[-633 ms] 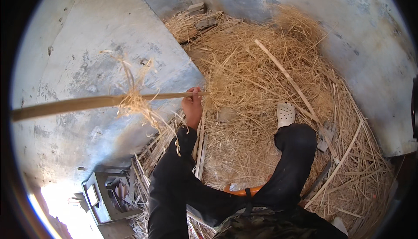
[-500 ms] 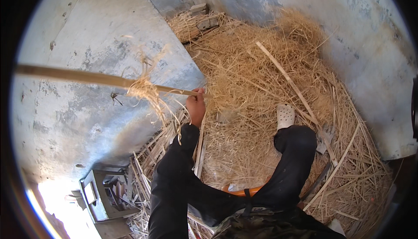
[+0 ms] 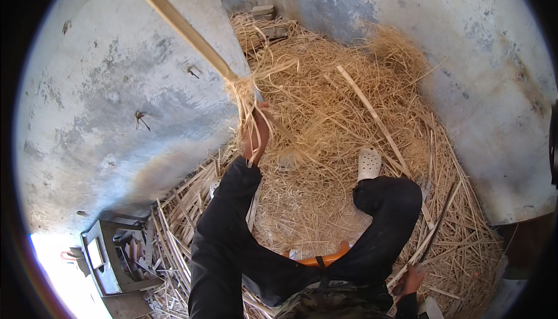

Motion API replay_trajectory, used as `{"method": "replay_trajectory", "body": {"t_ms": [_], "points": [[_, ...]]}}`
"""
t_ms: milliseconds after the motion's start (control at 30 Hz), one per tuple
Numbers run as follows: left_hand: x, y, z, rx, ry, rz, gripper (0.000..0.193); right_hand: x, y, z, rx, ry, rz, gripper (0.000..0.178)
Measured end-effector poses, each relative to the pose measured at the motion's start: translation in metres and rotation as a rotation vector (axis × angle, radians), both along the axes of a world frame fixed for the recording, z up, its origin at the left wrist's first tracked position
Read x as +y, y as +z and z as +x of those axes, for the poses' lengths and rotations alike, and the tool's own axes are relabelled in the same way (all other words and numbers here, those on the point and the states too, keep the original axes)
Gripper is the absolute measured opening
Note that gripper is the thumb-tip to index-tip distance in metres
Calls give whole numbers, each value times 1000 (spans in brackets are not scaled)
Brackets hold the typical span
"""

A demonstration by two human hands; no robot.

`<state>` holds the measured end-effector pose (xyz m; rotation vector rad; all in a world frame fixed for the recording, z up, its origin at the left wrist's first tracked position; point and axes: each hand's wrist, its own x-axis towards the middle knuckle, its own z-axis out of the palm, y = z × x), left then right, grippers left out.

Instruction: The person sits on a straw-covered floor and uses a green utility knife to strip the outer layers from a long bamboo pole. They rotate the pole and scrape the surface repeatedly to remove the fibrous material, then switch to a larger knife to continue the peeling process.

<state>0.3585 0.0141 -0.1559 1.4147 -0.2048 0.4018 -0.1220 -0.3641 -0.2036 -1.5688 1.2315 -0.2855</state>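
My left hand (image 3: 257, 139) is closed round a long bamboo strip (image 3: 180, 25), which slants up to the upper left across the wall. Curly pale shavings (image 3: 247, 95) hang from the strip just above the hand and partly cover the fingers. Low on the right, my right hand (image 3: 412, 279) has its fingers curled. A long, dark, blade-like tool (image 3: 440, 220) runs from it up and to the right over the loose strips. Its grip is mostly hidden by the hand.
Straw-like shavings (image 3: 314, 197) cover the floor between my legs. A pale bamboo slat (image 3: 372, 110) lies near my white clog (image 3: 369, 164). An orange seat edge (image 3: 334, 255) shows beneath me. A wooden frame (image 3: 116, 261) stands lower left; plastered walls (image 3: 459, 46) rise around.
The bamboo strip has swung from nearly level to a steep upward slant, its shavings now over my left hand. My right hand has come into view, and the dark tool has shifted up and right.
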Motion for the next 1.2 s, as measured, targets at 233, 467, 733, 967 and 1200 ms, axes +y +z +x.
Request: {"method": "replay_trajectory", "body": {"t_ms": [233,467,733,967,1200], "points": [[15,11,-15,186,106,846,32,84,144,187,-546,409,638,21],[11,1,-9,149,77,788,30,197,-33,284,-77,607,614,15],[28,-3,-18,124,81,719,29,247,-25,289,-168,781,282,13],[23,-5,-12,132,72,707,29,232,-214,227,143,950,-130,15],[53,-10,-19,158,116,679,28,229,-169,252,232,793,409,14]]}}
